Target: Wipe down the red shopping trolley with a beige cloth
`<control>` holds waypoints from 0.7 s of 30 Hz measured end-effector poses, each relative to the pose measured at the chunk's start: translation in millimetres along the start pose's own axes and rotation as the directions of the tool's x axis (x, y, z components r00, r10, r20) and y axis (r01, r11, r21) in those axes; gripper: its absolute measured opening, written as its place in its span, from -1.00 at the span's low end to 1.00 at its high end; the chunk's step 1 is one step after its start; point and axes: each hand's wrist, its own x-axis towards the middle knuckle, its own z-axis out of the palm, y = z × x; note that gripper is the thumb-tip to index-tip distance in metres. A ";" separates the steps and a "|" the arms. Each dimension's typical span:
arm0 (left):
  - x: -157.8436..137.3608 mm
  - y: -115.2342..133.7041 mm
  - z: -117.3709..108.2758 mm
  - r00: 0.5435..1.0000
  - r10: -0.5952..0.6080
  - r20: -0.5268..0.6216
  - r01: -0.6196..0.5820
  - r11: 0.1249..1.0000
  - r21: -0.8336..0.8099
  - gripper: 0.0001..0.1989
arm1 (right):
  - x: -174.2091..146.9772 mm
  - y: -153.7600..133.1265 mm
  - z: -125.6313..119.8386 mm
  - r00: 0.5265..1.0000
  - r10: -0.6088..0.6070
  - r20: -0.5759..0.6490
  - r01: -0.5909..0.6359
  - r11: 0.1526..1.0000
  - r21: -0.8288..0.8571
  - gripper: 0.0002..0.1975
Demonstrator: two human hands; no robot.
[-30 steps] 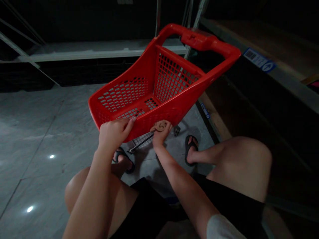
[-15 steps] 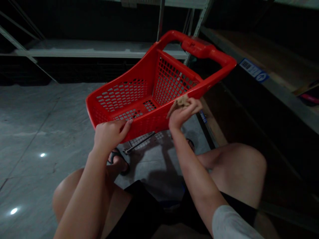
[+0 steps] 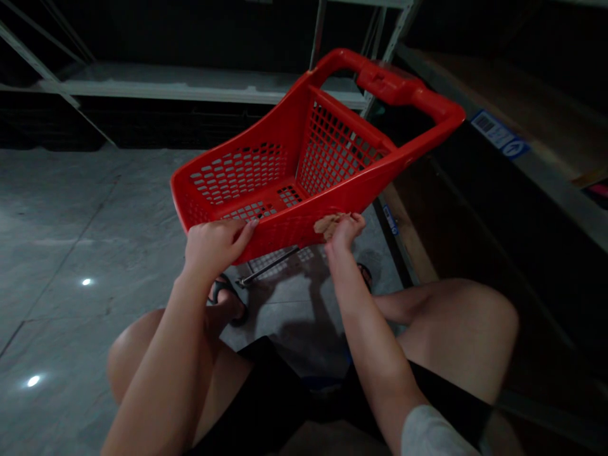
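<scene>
A red plastic shopping cart (image 3: 361, 171) with perforated walls stands tilted in view before my knees, its handle toward the upper right. My left hand (image 3: 213, 247) is closed over the near rim, thumb on top and the fingers hidden behind its outer side. My right hand (image 3: 346, 231) presses a crumpled tan cloth (image 3: 327, 225) against the cart's near outer wall, below the rim. The basket holds nothing that I can see. Part of the cloth is hidden by the fingers.
A white metal shelf (image 3: 180, 88) runs along the back. On the right, wooden shelving (image 3: 536, 107) carries a blue and white label (image 3: 501, 134). Under the cart are a metal frame bar (image 3: 270, 266) and the grey concrete floor (image 3: 61, 221). My sandalled foot (image 3: 225, 301) is close to the bar.
My right hand has moved down with the cloth, from just under the rim to lower on the side wall. My left hand keeps its grip. The whole view has shifted slightly.
</scene>
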 end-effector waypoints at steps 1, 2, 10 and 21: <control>0.0 -0.2 0.0 1.000 0.004 0.008 -0.004 1.000 0.002 -0.30 | 16.5 -11.3 -1.4 0.999 -0.013 -0.043 0.014 1.000 0.022 -0.64; 0.0 -0.3 0.0 1.000 0.010 0.014 -0.010 1.000 0.004 -0.29 | 31.9 -23.9 -2.9 0.996 -0.049 -0.075 0.052 0.998 0.039 -0.63; 0.2 1.1 -0.5 1.000 0.020 0.022 -0.020 1.000 0.013 -0.28 | 35.6 -75.7 -9.3 0.931 -0.357 -0.080 0.343 0.928 -0.144 -0.64; 0.0 2.7 -3.0 1.000 0.029 0.012 -0.029 0.999 -0.028 -0.27 | 1.9 -14.8 -22.8 0.991 -0.113 -0.078 0.092 0.969 -0.231 -0.49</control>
